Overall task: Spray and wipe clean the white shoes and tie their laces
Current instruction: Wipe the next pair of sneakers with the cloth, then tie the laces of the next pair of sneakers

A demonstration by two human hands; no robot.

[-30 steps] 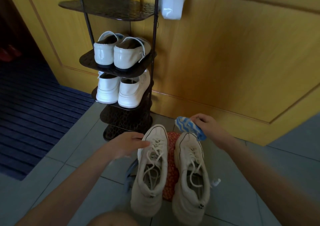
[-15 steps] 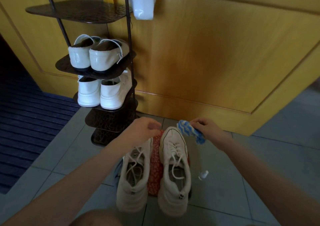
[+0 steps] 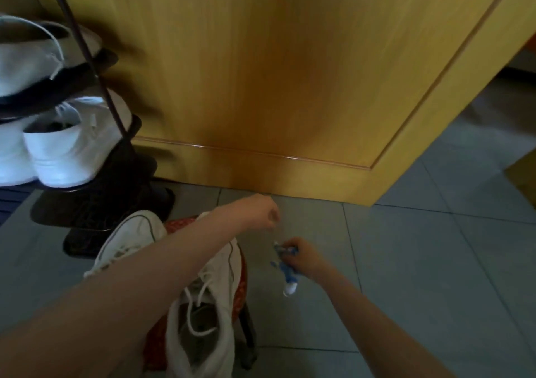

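Note:
Two white lace-up shoes sit side by side on a red patterned stool (image 3: 241, 283): the left shoe (image 3: 132, 240) and the right shoe (image 3: 210, 328), its laces loose. My left forearm crosses over both. My left hand (image 3: 261, 212) hovers beyond the right shoe's toe with fingers curled downward; blur hides whether it pinches anything. Just below it my right hand (image 3: 300, 254) grips a crumpled blue-and-white cloth (image 3: 285, 271) low over the floor. A small spray bottle (image 3: 290, 289) with a white top stands right under the cloth.
A dark metal shoe rack (image 3: 116, 116) stands at the left with more white shoes (image 3: 68, 151) on its shelves. A yellow wooden door (image 3: 290, 87) rises directly ahead. Grey floor tiles (image 3: 420, 276) stretch to the right.
The view has swung right and down. My left hand left the left shoe's toe and reached right across the shoes. My right hand came down with the cloth toward the spray bottle.

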